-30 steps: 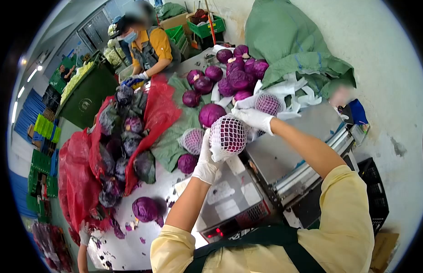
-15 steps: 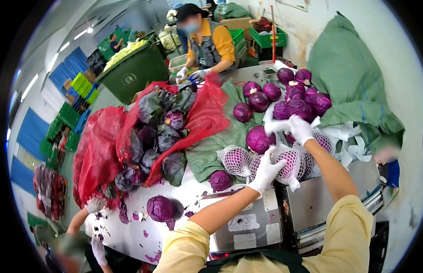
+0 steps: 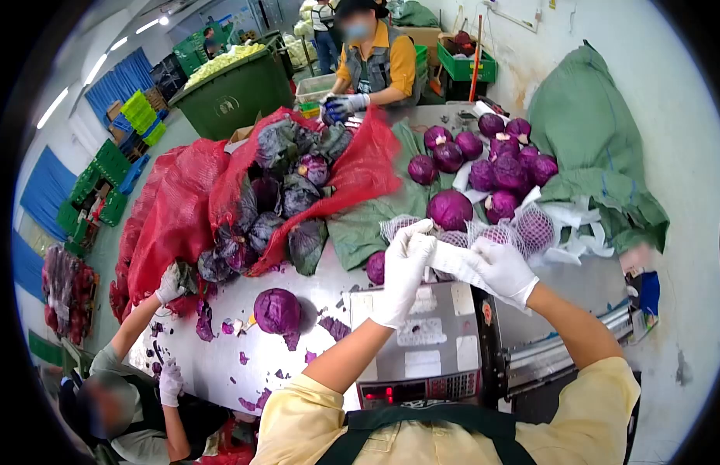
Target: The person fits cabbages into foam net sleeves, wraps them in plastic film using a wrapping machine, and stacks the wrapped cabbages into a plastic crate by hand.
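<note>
My left hand [image 3: 406, 275], in a white glove, pinches one end of a flattened white foam net sleeve [image 3: 456, 261]. My right hand [image 3: 503, 271], gloved too, grips its other end, so the sleeve stretches between them above a metal scale [image 3: 416, 329]. Just beyond my hands lie red cabbages in white foam nets, one netted cabbage [image 3: 534, 227] at the right. Behind them sits a bare red cabbage [image 3: 450, 209], and farther back a pile of trimmed red cabbages [image 3: 511, 172]. Another red cabbage [image 3: 375, 267] is partly hidden by my left hand.
A red mesh sack [image 3: 174, 209] and untrimmed cabbages [image 3: 300, 194] fill the left. A loose cabbage [image 3: 277, 311] lies among leaf scraps. One co-worker [image 3: 375, 66] stands across the table, another [image 3: 116, 411] at lower left. A green sack [image 3: 600, 132] leans on the wall.
My right hand has drawn the white sleeve back from the cabbages towards me. My left hand has left the netted cabbages and taken the sleeve's other end. The view has shifted.
</note>
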The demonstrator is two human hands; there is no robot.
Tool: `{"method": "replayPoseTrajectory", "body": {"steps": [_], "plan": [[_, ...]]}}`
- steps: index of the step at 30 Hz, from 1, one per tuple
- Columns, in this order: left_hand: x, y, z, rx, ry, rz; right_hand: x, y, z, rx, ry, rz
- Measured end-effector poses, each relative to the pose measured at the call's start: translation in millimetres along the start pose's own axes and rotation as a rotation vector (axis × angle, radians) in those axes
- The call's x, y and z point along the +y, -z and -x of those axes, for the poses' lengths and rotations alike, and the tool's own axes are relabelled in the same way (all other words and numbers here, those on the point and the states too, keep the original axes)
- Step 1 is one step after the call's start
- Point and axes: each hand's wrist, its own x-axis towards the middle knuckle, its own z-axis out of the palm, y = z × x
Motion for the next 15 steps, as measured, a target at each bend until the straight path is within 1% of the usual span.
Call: {"method": "replayPoseTrajectory", "body": {"steps": [1, 3, 4, 5, 6, 7, 9, 10, 11, 13, 14, 15], "plan": [[21.2, 8.9, 10.5, -0.066, 0.274, 0.031, -5.6, -4.0, 8.8, -0.104, -0.051, -0.136], [12.8, 24.0, 16.9, -0.088, 0.271, 0.063, -6.4, -5.8, 18.6, -0.321, -0.198, -0.879], [21.4, 16.4, 24.7, -0.031, 0.213, 0.178, -6.2, -3.9, 19.3, -0.330, -0.213, -1.058], [33.6, 11.2, 34.8, 0.005, 0.317, 0.231, -7.1, -2.0, 18.8, -0.335, -0.222, -1.235], [21.5, 10.0, 38.1, -0.009, 0.303, 0.288, -20.9, -1.3, 17.7, -0.213, -0.242, -1.035], [13.9, 6.1, 40.8, -0.022, 0.286, 0.344, -17.4, -21.3, 16.1, -0.122, -0.194, -1.050], [9.0, -0.8, 50.3, -0.021, 0.342, 0.169, -18.0, -44.1, 21.8, -0.105, -0.209, -1.040], [6.6, -10.9, 53.6, 0.025, 0.232, 0.121, -20.6, -56.5, 20.7, -0.071, -0.198, -1.145], [-8.0, -12.9, 52.3, 0.033, 0.069, 0.175, -21.9, -59.2, 24.4, -0.016, -0.271, -1.100], [-11.7, -21.5, 48.2, 0.139, -0.304, -0.272, -18.4, -58.3, 22.4, -0.033, -0.437, -1.102], [-11.1, -17.7, 43.9, 0.095, -0.511, -0.442, -14.0, -58.8, 20.1, -0.028, -0.440, -1.103], [-4.6, -14.5, 39.5, 0.049, -0.718, -0.611, -7.4, -60.7, 16.6, 0.033, -0.373, -1.041]]}}
